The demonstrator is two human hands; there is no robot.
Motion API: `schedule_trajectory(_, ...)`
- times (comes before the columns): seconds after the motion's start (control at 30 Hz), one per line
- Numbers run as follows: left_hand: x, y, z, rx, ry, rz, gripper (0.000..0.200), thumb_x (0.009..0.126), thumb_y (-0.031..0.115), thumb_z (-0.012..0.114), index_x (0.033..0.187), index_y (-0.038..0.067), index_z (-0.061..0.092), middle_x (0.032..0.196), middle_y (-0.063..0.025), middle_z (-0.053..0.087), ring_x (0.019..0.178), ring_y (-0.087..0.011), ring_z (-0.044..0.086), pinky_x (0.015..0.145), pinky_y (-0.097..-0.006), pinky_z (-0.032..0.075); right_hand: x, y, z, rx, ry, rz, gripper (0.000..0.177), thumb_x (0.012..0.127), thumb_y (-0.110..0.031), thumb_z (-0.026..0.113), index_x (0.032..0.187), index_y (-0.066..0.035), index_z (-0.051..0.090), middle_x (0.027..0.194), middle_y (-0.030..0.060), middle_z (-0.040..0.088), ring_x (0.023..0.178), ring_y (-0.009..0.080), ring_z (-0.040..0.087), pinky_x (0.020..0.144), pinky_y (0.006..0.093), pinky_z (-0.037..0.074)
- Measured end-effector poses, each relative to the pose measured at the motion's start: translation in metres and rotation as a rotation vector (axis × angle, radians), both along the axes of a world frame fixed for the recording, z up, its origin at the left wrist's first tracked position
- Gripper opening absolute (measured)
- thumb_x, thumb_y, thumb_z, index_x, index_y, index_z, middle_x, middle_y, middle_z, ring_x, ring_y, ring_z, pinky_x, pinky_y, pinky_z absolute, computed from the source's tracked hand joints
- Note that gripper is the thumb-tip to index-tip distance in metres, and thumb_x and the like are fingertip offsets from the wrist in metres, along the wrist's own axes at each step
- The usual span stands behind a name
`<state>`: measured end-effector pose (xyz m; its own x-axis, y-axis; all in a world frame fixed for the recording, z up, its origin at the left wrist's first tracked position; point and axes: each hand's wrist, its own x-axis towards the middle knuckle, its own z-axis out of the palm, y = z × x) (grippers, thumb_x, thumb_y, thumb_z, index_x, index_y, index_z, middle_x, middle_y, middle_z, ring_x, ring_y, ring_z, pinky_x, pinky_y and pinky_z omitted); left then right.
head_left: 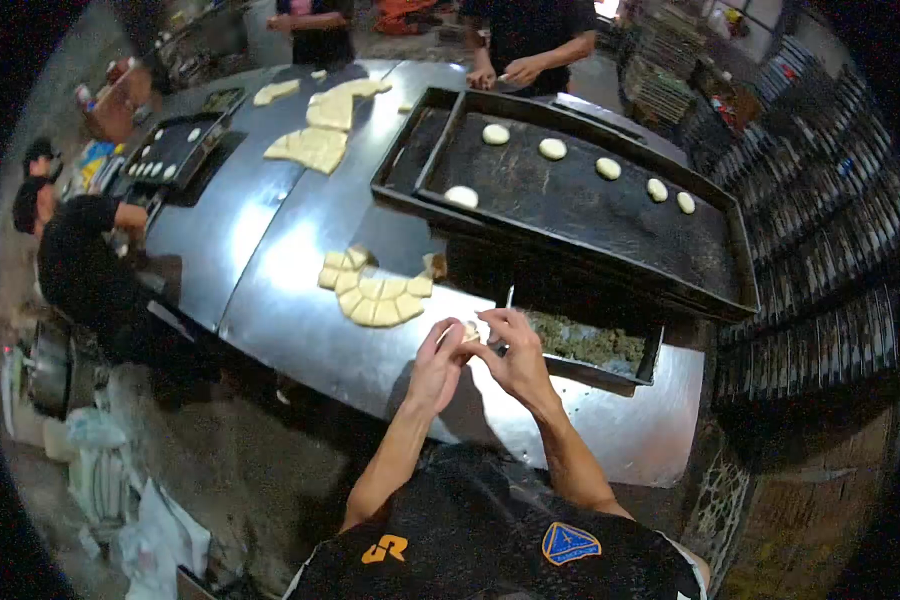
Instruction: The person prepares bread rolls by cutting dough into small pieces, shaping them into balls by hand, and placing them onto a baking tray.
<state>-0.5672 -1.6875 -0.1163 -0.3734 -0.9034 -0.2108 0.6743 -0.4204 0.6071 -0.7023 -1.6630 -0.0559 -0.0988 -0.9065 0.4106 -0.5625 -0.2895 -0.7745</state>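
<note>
My left hand (438,362) and my right hand (515,352) meet above the near edge of the metal table, fingers closed around a small pale piece of dough (470,331). Most of that piece is covered by my fingers. Cut dough pieces (375,300) lie in a curved cluster just beyond my left hand. To the right of my hands, a dark tray (658,352) holds a greenish crumbly filling (590,342). A thin light-coloured tool handle (511,296) stands up beside my right hand.
Large black trays (570,232) with several round dough balls (552,149) stand beyond the filling. More dough slabs (310,148) lie on the metal table (260,190). A person (90,265) works at the left; two others stand across. Racks of stacked trays (820,230) fill the right.
</note>
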Motion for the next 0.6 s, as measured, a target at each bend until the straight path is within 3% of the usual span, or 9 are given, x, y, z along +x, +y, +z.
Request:
schedule_trajectory(0.03,0.0,0.001,0.003,-0.05,-0.014,0.007,0.022,0.097,0.019,0.055,0.113,0.006,0.049,0.102,-0.0064,0.058,0.092,-0.0146,0.058,0.085,-0.0305,0.046,0.005,-0.001,-0.01,0.01,-0.12,0.005,0.019,0.076,-0.008,0.074,0.093,-0.002,0.07,0.09,0.0124,0.061,0.071,0.0185,0.057,0.064,0.0289,0.048)
schedule_trajectory(0.1,0.008,-0.002,0.003,-0.142,-0.058,-0.05,0.022,0.097,0.019,0.053,0.114,0.005,0.049,0.101,-0.0068,0.058,0.091,-0.0145,0.059,0.085,-0.031,0.046,0.006,0.003,-0.008,0.065,-0.035,0.029,0.021,0.079,-0.008,0.072,0.099,-0.003,0.068,0.088,0.0139,0.062,0.074,0.0236,0.061,0.063,0.0323,0.05)
schedule_trajectory(0.23,0.022,0.0,0.001,-0.099,-0.043,-0.014,0.024,0.096,0.022,0.055,0.113,0.006,0.049,0.102,-0.0058,0.059,0.094,-0.0124,0.058,0.084,-0.0303,0.047,0.012,0.004,-0.008,0.101,-0.101,0.145,0.018,0.081,-0.004,0.069,0.099,-0.001,0.068,0.089,0.0129,0.063,0.079,0.0226,0.064,0.068,0.0324,0.053)
schedule_trajectory(0.3,0.022,0.003,-0.005,-0.079,-0.068,0.045,0.023,0.097,0.021,0.054,0.11,0.002,0.05,0.103,-0.0055,0.056,0.092,-0.0117,0.056,0.083,-0.028,0.047,0.023,0.005,-0.001,0.177,-0.241,0.053,0.021,0.08,-0.004,0.07,0.1,-0.001,0.067,0.091,0.0126,0.064,0.08,0.0225,0.064,0.069,0.0333,0.053)
schedule_trajectory(0.37,0.025,0.003,-0.009,-0.241,-0.084,0.009,0.024,0.097,0.021,0.054,0.111,0.001,0.052,0.102,-0.005,0.056,0.091,-0.0104,0.055,0.083,-0.0262,0.046,0.018,0.006,-0.005,0.151,-0.014,0.121,0.018,0.078,-0.002,0.07,0.095,0.0,0.066,0.087,0.0121,0.062,0.076,0.024,0.062,0.065,0.0351,0.05)
schedule_trajectory(0.43,0.039,0.001,-0.012,-0.236,-0.4,-0.028,0.03,0.093,0.028,0.06,0.111,0.003,0.056,0.102,-0.0056,0.057,0.089,-0.0087,0.052,0.08,-0.0239,0.043,0.025,0.006,-0.028,0.107,0.06,0.12,0.015,0.077,-0.001,0.069,0.092,0.001,0.064,0.083,0.012,0.061,0.074,0.0258,0.059,0.064,0.0365,0.048)
schedule_trajectory(0.53,0.065,-0.002,-0.02,-0.142,-0.652,0.217,0.042,0.09,0.041,0.063,0.116,0.009,0.059,0.101,-0.005,0.059,0.093,-0.0122,0.05,0.083,-0.0283,0.041,0.019,0.002,-0.132,0.057,0.27,0.126,0.01,0.077,-0.003,0.066,0.085,0.0,0.063,0.077,0.0126,0.057,0.076,0.0316,0.053,0.068,0.0406,0.046)
schedule_trajectory(0.57,0.079,-0.004,-0.023,-0.124,-0.663,0.208,0.043,0.093,0.032,0.06,0.121,0.0,0.054,0.105,-0.0083,0.055,0.096,-0.0139,0.052,0.088,-0.0272,0.042,0.017,0.004,-0.153,0.05,0.344,0.153,0.012,0.077,-0.005,0.067,0.087,-0.001,0.064,0.079,0.0129,0.058,0.079,0.0323,0.053,0.069,0.0408,0.046)
schedule_trajectory(0.6,0.088,-0.001,-0.022,-0.12,-0.635,0.248,0.041,0.093,0.031,0.058,0.12,0.0,0.054,0.108,-0.0084,0.055,0.101,-0.0149,0.052,0.091,-0.028,0.042,0.016,-0.002,-0.126,0.096,0.445,0.221,0.017,0.078,-0.01,0.068,0.093,-0.002,0.065,0.083,0.0153,0.057,0.084,0.0325,0.052,0.07,0.0405,0.045)
